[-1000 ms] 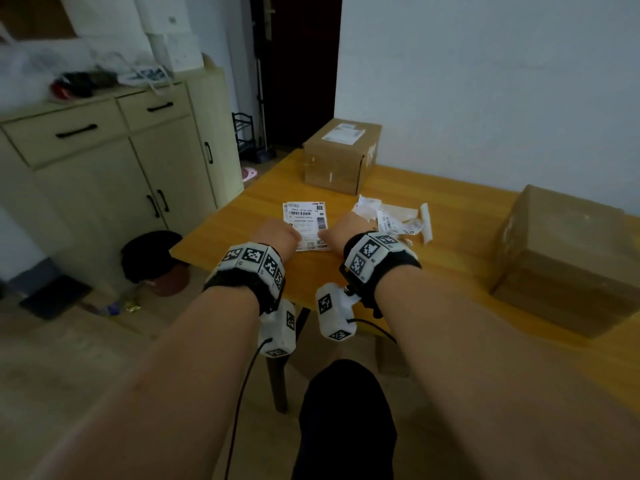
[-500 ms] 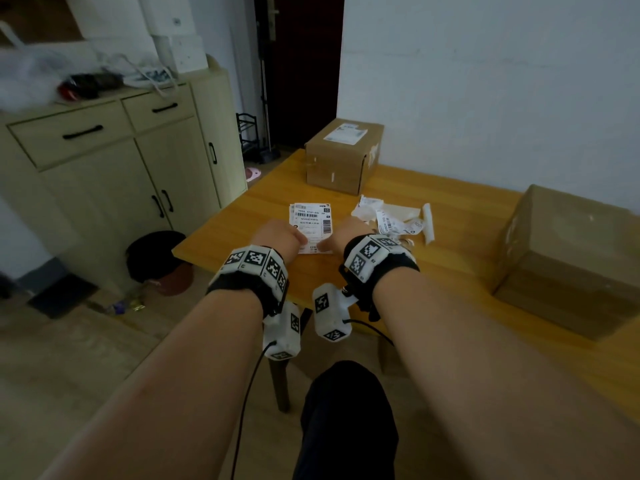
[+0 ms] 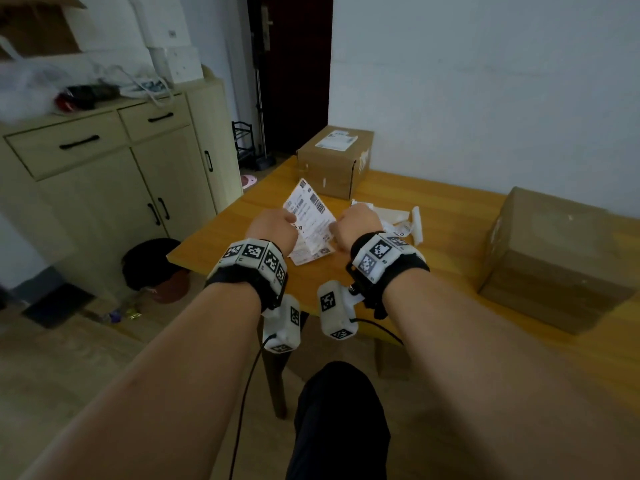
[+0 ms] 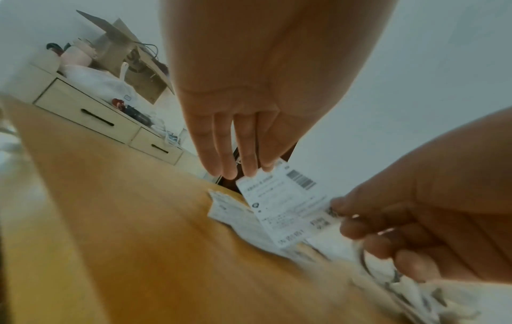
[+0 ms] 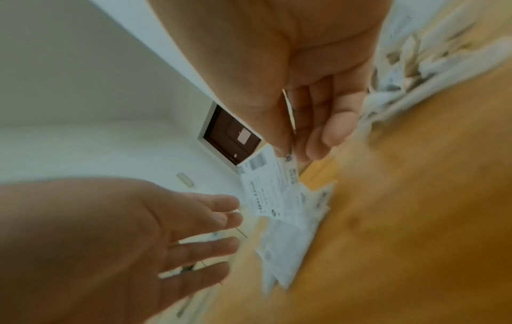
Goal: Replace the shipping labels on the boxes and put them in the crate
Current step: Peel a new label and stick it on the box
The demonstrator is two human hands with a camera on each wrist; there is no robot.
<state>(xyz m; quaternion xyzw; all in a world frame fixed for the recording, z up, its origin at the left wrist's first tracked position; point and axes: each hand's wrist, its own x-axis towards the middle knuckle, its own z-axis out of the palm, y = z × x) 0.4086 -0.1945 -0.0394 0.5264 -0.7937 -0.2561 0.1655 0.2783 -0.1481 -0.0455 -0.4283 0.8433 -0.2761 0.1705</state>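
Pinching shipping label (image 3: 310, 216) in right hand (image 3: 356, 225), left hand (image 3: 272, 228) fingers straight, touching, torn scraps (image 3: 401, 221) beside

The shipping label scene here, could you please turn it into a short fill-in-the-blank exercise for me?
1. The right hand pinches the shipping label by its ____.
2. The left hand touches the label with ____ fingers.
3. The table carries ____ cardboard boxes.
4. The far box bears a label on its ____ face.

Missing words: corner; straight; two; top
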